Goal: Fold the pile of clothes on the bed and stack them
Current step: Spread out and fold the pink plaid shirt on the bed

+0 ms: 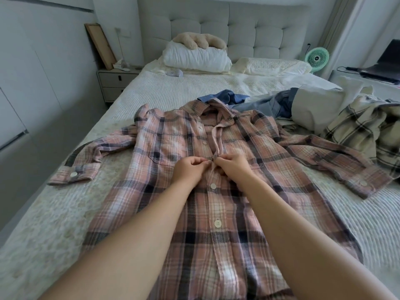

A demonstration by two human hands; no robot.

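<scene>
**Buttoning the pink plaid shirt on the bed**

So the pink plaid shirt is laid out flat, front up, right in the middle of the bed, collar pointing to 12 o'clock and hem running down toward 6. Sleeves are spread out, one going off to 9 o'clock with the cuff folded back, the other stretching to 3 o'clock.

Both hands are working the button placket about mid-chest. The left hand has its fingers curled in, pinching the fabric edge of the placket from the 9 o'clock side. The right hand is doing the same from the 3 o'clock side, fingertips pinched on the strip right where the two sides meet. They're basically touching each other at the fingertips. Can't tell if a button is actually between them, the fingers hide it. Two white buttons below the hands look done up.

The remaining clothes sit at around 2 o'clock: something blue, something grey, and a cream plaid piece at 3, all crumpled and unfolded.

Up at 12 there's a white pillow with a plush toy on top, a nightstand at 10, and a green fan at 2.
</scene>
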